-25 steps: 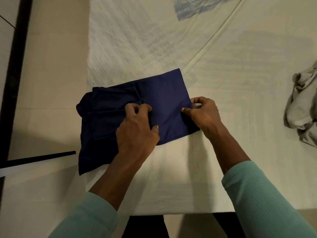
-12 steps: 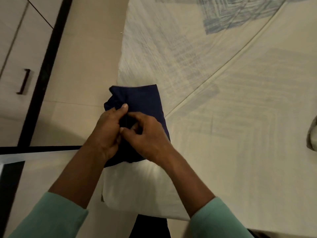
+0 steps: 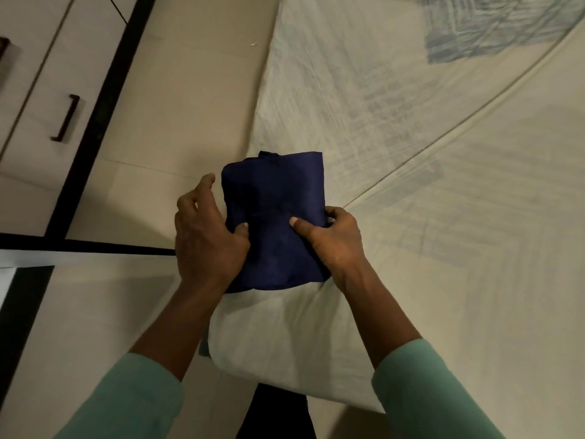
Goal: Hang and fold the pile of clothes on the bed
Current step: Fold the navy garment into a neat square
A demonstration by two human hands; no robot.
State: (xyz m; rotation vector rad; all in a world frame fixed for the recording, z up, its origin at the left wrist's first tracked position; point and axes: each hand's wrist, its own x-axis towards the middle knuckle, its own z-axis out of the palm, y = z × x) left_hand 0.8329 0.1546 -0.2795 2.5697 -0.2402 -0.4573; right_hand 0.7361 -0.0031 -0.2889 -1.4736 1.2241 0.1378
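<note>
Now both hands grip a folded navy garment (image 3: 275, 217) at the corner of the bed (image 3: 443, 248): the left hand (image 3: 205, 236) clasps its left edge, the right hand (image 3: 332, 239) pinches its right edge, thumbs pressed on top.

The person wears a pale mint-green long-sleeved top of soft knit fabric. Its left sleeve (image 3: 126, 400) and right sleeve (image 3: 433, 394) are both pushed up to about mid-forearm, leaving the wrists bare. The left hand (image 3: 205, 239) and right hand (image 3: 332, 239) carry no rings, watch or bracelet that I can see. Dark trousers (image 3: 278, 413) show between the sleeves at the bottom edge.
</note>
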